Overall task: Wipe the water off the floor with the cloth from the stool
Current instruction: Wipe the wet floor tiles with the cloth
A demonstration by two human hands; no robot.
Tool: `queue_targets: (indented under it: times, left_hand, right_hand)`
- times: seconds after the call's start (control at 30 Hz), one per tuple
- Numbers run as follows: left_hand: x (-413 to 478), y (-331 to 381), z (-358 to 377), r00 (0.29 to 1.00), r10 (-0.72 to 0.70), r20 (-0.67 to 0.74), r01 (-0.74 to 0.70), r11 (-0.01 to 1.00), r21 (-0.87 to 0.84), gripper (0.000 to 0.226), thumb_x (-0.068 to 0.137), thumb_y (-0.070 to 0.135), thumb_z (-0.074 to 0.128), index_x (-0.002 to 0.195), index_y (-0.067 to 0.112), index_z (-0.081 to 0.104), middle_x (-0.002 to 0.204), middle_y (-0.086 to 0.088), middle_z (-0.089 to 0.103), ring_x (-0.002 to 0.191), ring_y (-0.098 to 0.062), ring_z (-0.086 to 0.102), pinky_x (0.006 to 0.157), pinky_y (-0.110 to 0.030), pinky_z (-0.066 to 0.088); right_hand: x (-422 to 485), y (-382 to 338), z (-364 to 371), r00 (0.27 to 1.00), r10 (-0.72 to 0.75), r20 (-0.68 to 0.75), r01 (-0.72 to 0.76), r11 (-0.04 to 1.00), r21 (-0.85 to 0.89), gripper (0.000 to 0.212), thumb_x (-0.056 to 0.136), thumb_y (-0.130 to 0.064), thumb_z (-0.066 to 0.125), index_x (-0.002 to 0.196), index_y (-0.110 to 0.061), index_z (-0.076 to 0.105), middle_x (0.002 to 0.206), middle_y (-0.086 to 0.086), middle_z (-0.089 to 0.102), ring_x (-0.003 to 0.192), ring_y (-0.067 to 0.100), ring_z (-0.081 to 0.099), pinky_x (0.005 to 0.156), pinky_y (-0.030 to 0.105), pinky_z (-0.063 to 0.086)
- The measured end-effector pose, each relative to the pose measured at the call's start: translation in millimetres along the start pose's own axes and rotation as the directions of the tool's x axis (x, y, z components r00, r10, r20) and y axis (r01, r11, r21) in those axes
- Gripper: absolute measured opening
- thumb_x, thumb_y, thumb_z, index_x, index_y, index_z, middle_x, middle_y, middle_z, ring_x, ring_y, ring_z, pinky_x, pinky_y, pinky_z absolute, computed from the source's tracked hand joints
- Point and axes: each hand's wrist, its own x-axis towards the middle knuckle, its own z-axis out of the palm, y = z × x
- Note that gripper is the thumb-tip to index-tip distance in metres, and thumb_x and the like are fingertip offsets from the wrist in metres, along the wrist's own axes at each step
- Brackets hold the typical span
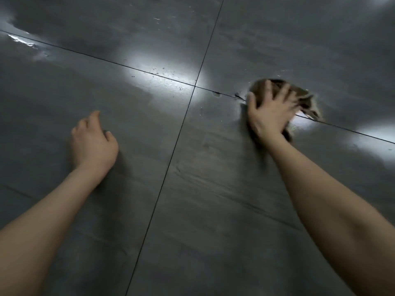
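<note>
So the cloth (304, 98) is down on the floor (213, 210), right of centre in the view, a dark brownish bunched-up rag sitting right on top of one of the thin dark lines between the tiles. It's pretty blurry, so I can't make out any pattern or how it's folded. The right hand (269, 113) is flat on top of it, palm down, with the fingers (267, 88) spread wide and straight, pressing the rag onto the tile rather than gripping it; bits of the cloth stick out past the fingertips and under the heel of the hand. Just left of the cloth, along that same line, there are a couple of small drops of water (216, 94), with finer specks scattered a little further left. Near those, the two tile lines cross (195, 86), and a big bright patch of glare (162, 67) sits on the shiny grey tile there. The left hand (94, 142) is well apart from all this, over on the left tile, holding nothing, fingers loosely curled and close together, thumb tucked toward the palm. Can't tell whether it's actually touching the floor or just above it. Way up in the far left corner there's another wet streak (21, 40) catching the light. Both forearms are bare.
</note>
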Motion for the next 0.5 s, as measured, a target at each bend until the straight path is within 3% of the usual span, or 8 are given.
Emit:
queue_targets:
  times: [0.1, 0.2, 0.27, 0.33, 0.37, 0.4, 0.47, 0.5]
  left_hand:
    - [8.1, -9.0, -5.7, 0.995, 0.025, -0.093, -0.03, 0.998, -0.054, 0.053, 0.081, 0.0, 0.047, 0.133, 0.001, 0.039, 0.129, -0.032, 0.048, 0.119, -0.047, 0.043, 0.104, -0.049, 0.031]
    - [17.4, -23.2, -13.9, 0.992, -0.039, -0.122, 0.031, 0.997, -0.073, 0.052, 0.08, -0.003, 0.044, 0.131, 0.002, 0.04, 0.13, -0.03, 0.048, 0.118, -0.046, 0.043, 0.104, -0.047, 0.03]
    - [24.3, -33.3, -18.7, 0.989, -0.094, -0.112, 0.086, 0.993, -0.076, 0.05, 0.08, -0.003, 0.043, 0.13, 0.001, 0.042, 0.129, -0.031, 0.049, 0.118, -0.046, 0.044, 0.104, -0.048, 0.031]
    - [28.3, -44.1, -21.4, 0.99, -0.119, -0.077, 0.116, 0.992, -0.047, 0.048, 0.08, -0.002, 0.043, 0.129, -0.001, 0.044, 0.126, -0.034, 0.049, 0.115, -0.048, 0.045, 0.102, -0.049, 0.034]
    - [29.7, -50.9, -20.8, 0.992, -0.112, -0.055, 0.111, 0.994, -0.019, 0.047, 0.08, -0.002, 0.044, 0.128, -0.002, 0.045, 0.124, -0.035, 0.05, 0.114, -0.049, 0.046, 0.1, -0.05, 0.036]
    - [31.2, -57.9, -19.4, 0.995, -0.094, -0.035, 0.094, 0.996, 0.009, 0.046, 0.08, -0.001, 0.045, 0.126, -0.002, 0.047, 0.122, -0.036, 0.05, 0.111, -0.05, 0.047, 0.098, -0.05, 0.037]
    - [33.7, -70.1, -14.3, 0.999, -0.041, -0.007, 0.042, 0.998, 0.047, 0.044, 0.079, -0.001, 0.047, 0.123, -0.004, 0.05, 0.12, -0.037, 0.052, 0.107, -0.051, 0.05, 0.095, -0.051, 0.04]
    - [34.6, -75.4, -12.3, 1.0, -0.016, -0.006, 0.017, 0.998, 0.055, 0.042, 0.079, 0.0, 0.047, 0.121, -0.005, 0.053, 0.119, -0.036, 0.053, 0.105, -0.051, 0.05, 0.093, -0.051, 0.042]
  right_hand:
    - [-49.3, -120.1, 38.1, 0.91, -0.413, 0.039, 0.414, 0.91, -0.011, 0.068, 0.089, -0.065, 0.032, 0.149, -0.034, 0.024, 0.16, 0.018, 0.005, 0.146, 0.042, 0.002, 0.113, 0.064, -0.001]
    - [-127.9, -163.0, 55.2, 0.605, -0.787, 0.123, 0.79, 0.612, 0.029, 0.062, 0.089, -0.063, 0.038, 0.145, -0.037, 0.034, 0.159, 0.016, 0.014, 0.146, 0.041, 0.008, 0.112, 0.065, 0.005]
    - [-154.1, -137.1, 54.4, 0.373, -0.918, 0.134, 0.923, 0.382, 0.05, 0.057, 0.089, -0.061, 0.04, 0.141, -0.037, 0.042, 0.157, 0.014, 0.025, 0.145, 0.04, 0.018, 0.112, 0.065, 0.011]
    - [-148.1, -86.8, 44.9, 0.228, -0.96, 0.162, 0.97, 0.237, 0.044, 0.053, 0.09, -0.059, 0.039, 0.138, -0.037, 0.044, 0.155, 0.011, 0.032, 0.144, 0.035, 0.024, 0.113, 0.063, 0.015]
    - [-132.0, -60.1, 38.5, 0.225, -0.961, 0.162, 0.973, 0.23, 0.011, 0.052, 0.091, -0.058, 0.037, 0.139, -0.038, 0.043, 0.154, 0.009, 0.033, 0.144, 0.033, 0.026, 0.112, 0.064, 0.018]
    - [-109.0, -36.7, 31.0, 0.304, -0.941, 0.148, 0.952, 0.304, -0.028, 0.052, 0.092, -0.058, 0.035, 0.139, -0.039, 0.04, 0.154, 0.009, 0.034, 0.143, 0.032, 0.026, 0.111, 0.065, 0.02]
    - [-50.8, -7.7, 16.6, 0.667, -0.74, 0.091, 0.745, 0.662, -0.079, 0.055, 0.09, -0.06, 0.031, 0.141, -0.039, 0.035, 0.155, 0.009, 0.031, 0.144, 0.032, 0.022, 0.11, 0.067, 0.02]
    - [-24.6, -7.3, 9.8, 0.852, -0.522, 0.041, 0.524, 0.848, -0.085, 0.059, 0.089, -0.06, 0.03, 0.143, -0.037, 0.033, 0.157, 0.009, 0.025, 0.145, 0.033, 0.017, 0.111, 0.066, 0.016]
